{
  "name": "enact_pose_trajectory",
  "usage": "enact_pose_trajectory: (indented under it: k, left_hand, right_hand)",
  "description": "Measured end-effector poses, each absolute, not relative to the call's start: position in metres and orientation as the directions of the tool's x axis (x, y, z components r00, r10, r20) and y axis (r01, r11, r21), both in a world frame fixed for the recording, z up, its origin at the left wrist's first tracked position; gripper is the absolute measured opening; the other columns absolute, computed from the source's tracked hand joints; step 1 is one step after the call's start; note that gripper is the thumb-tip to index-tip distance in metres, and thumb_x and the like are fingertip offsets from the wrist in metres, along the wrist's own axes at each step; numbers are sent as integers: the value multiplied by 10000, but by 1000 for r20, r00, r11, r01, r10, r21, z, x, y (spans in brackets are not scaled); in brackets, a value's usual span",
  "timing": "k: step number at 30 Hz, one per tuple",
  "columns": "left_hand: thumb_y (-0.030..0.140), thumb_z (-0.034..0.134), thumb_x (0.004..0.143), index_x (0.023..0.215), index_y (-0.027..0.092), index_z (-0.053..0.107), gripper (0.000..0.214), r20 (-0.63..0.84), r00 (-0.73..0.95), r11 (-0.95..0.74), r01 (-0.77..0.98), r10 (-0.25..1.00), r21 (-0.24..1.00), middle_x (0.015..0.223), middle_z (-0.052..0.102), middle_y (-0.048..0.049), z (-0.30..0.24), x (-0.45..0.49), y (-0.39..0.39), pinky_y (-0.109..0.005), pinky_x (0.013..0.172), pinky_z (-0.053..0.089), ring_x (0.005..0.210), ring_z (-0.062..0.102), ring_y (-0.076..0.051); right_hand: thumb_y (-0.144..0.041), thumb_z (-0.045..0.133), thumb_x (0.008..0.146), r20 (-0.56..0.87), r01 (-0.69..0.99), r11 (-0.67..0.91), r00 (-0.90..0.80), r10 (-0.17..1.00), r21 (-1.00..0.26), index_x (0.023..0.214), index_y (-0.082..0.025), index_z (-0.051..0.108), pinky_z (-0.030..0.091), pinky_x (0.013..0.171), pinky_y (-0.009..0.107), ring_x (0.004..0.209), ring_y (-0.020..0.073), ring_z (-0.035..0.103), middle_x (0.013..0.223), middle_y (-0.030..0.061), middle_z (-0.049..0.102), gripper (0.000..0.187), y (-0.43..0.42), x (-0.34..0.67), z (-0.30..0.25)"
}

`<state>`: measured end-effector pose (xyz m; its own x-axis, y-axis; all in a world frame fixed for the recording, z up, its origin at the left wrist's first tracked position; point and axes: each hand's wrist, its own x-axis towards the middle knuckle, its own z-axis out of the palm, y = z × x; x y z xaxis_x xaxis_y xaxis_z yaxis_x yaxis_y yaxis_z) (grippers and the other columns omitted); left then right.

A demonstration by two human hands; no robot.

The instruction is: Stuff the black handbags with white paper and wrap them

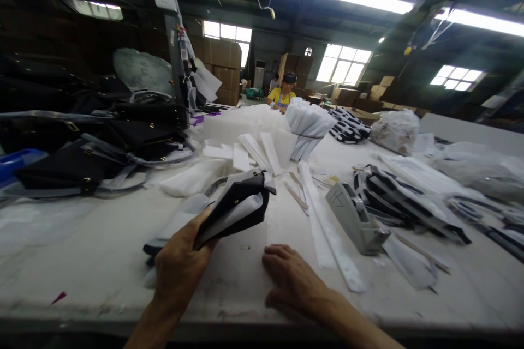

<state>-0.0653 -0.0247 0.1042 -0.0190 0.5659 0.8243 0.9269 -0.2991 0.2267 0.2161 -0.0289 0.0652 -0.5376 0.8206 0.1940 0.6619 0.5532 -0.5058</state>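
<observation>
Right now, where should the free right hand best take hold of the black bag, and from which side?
Probably the far end of the black bag, right hand coming from the right: that end juts out unheld, while the left hand clasps the near end. I'd pinch across both black sides: white filling shows between them.

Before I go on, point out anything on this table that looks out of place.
A purple scrap lies near the front edge of the table, left of the left hand; its colour stands out against the pale surface. Nothing looks clearly spilled or damaged.
</observation>
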Motion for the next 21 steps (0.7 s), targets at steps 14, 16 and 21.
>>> enact_pose_trajectory:
  k: [14, 16, 21]
  left_hand:
    - [48, 390, 912, 1237, 195, 625, 427, 812, 385, -474, 867, 439, -155, 1216, 700, -53, 63, -6, -40, -319, 1005, 458, 1156, 636, -202]
    - [59, 391, 916, 1242, 196, 627, 425, 802, 393, -470, 868, 450, -162, 1228, 693, -60, 62, -5, -37, -318, 999, 465, 1166, 631, -204]
    - [36, 365, 911, 1217, 174, 640, 433, 790, 398, -455, 874, 466, -171, 1228, 693, -61, 66, -3, -26, -340, 930, 501, 1127, 651, -222]
  right_hand:
    - [-114, 527, 799, 256, 754, 555, -493, 832, -353, 1002, -196, 682, 498, 911, 411, 1048, 290, 618, 1083, 112, 701, 268, -49, 211, 20]
    - [-183, 607, 792, 152, 794, 485, -463, 873, -366, 955, -189, 684, 510, 850, 384, 957, 281, 644, 990, 101, 716, 180, -55, 212, 25]
    - [-218, 667, 736, 40, 864, 414, -421, 906, -287, 919, -164, 701, 499, 739, 321, 839, 262, 665, 892, 106, 717, 193, -45, 204, 45]
